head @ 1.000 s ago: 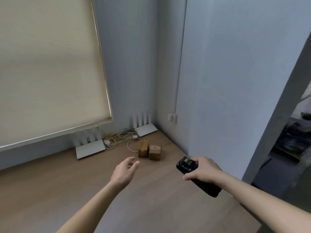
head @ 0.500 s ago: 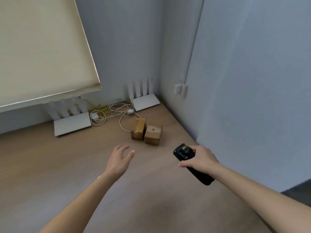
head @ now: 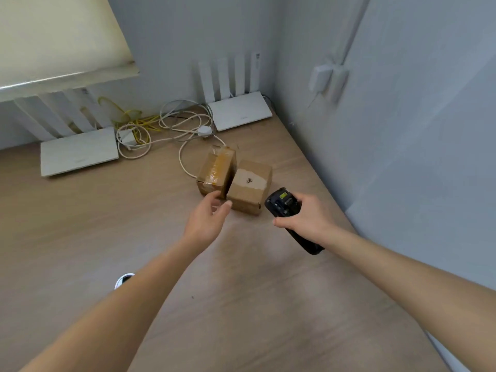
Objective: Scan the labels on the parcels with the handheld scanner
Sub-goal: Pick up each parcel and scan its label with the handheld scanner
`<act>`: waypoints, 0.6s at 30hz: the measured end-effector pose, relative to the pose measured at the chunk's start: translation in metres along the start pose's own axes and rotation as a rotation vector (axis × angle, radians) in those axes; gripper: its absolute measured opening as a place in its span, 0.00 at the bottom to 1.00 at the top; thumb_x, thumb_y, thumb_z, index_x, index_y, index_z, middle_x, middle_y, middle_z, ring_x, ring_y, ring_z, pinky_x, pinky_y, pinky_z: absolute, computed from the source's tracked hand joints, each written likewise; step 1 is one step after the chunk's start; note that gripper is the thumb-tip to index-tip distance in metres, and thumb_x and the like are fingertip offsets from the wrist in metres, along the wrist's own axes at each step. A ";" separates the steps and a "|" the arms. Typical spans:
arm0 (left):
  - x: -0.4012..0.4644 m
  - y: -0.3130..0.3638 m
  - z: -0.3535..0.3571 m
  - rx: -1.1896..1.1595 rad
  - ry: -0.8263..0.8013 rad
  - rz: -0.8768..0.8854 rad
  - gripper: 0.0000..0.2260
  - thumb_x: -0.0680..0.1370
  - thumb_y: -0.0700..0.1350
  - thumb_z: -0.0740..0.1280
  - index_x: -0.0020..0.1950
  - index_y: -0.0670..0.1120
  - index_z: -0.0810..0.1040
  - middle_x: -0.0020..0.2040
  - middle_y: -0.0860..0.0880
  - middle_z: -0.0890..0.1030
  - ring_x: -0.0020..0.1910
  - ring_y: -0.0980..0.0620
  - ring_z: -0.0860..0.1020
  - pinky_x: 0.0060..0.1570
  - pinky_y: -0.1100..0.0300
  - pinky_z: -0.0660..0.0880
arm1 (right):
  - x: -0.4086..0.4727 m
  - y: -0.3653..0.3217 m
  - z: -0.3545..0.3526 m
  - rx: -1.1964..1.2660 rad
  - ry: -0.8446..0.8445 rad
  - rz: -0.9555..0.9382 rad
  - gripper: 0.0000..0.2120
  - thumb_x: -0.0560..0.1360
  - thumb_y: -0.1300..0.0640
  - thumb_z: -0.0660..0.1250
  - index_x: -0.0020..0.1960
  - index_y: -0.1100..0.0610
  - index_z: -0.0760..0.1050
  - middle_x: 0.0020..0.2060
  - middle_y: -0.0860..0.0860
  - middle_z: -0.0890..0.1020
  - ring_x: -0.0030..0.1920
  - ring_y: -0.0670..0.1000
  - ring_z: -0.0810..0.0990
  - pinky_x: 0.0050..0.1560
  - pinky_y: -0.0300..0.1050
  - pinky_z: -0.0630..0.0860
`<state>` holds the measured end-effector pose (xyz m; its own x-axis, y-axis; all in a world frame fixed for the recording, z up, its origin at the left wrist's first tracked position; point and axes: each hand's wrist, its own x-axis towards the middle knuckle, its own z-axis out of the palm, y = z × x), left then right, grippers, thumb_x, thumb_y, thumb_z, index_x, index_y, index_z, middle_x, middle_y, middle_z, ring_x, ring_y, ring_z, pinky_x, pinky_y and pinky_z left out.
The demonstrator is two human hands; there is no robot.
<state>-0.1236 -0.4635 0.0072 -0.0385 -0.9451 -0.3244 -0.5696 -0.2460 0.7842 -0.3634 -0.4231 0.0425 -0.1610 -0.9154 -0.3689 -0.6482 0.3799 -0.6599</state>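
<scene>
Two small brown cardboard parcels stand side by side on the wooden desk (head: 80, 237): a taped parcel (head: 216, 171) on the left and a plain parcel (head: 251, 183) with a torn patch on the right. No label shows on either. My left hand (head: 208, 220) reaches just in front of them, fingers relaxed and spread, fingertips at the near corners of both parcels, holding nothing. My right hand (head: 306, 218) grips a black handheld scanner (head: 281, 204), its head pointing toward the plain parcel from the right.
Two white routers (head: 79, 154) (head: 240, 110) with upright antennas stand along the back wall, with tangled white and yellow cables (head: 161, 127) between them. A wall (head: 402, 130) borders the desk on the right. A roller blind (head: 53, 36) hangs at upper left. A round cable hole (head: 123, 280) shows near my left forearm.
The view has dropped and closed in on the parcels. My left hand has moved forward to the parcels' near corners. My right hand with the scanner has come up beside the plain parcel.
</scene>
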 end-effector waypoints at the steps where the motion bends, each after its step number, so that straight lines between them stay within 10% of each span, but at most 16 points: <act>1: 0.009 0.001 0.008 -0.020 -0.013 -0.020 0.25 0.81 0.56 0.64 0.76 0.50 0.68 0.64 0.50 0.78 0.64 0.51 0.76 0.67 0.49 0.72 | 0.011 0.001 0.004 -0.001 -0.012 -0.005 0.21 0.64 0.49 0.82 0.56 0.44 0.82 0.47 0.46 0.86 0.50 0.52 0.84 0.52 0.50 0.81; 13: 0.045 -0.010 0.043 -0.213 0.049 -0.158 0.10 0.82 0.54 0.64 0.62 0.53 0.73 0.54 0.57 0.78 0.58 0.53 0.77 0.44 0.67 0.70 | 0.064 0.010 0.038 0.158 -0.126 -0.036 0.34 0.63 0.43 0.83 0.67 0.45 0.78 0.56 0.43 0.84 0.57 0.48 0.82 0.62 0.53 0.80; 18: 0.024 -0.009 0.047 -0.310 -0.026 -0.207 0.20 0.84 0.51 0.61 0.76 0.48 0.70 0.67 0.48 0.77 0.65 0.47 0.75 0.66 0.55 0.71 | 0.045 0.017 0.039 0.187 -0.136 0.013 0.33 0.64 0.45 0.83 0.67 0.46 0.78 0.56 0.45 0.85 0.56 0.48 0.83 0.61 0.50 0.80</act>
<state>-0.1580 -0.4738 -0.0326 0.0286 -0.8635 -0.5035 -0.2919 -0.4889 0.8220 -0.3523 -0.4526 -0.0107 -0.0581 -0.8888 -0.4546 -0.4955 0.4210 -0.7598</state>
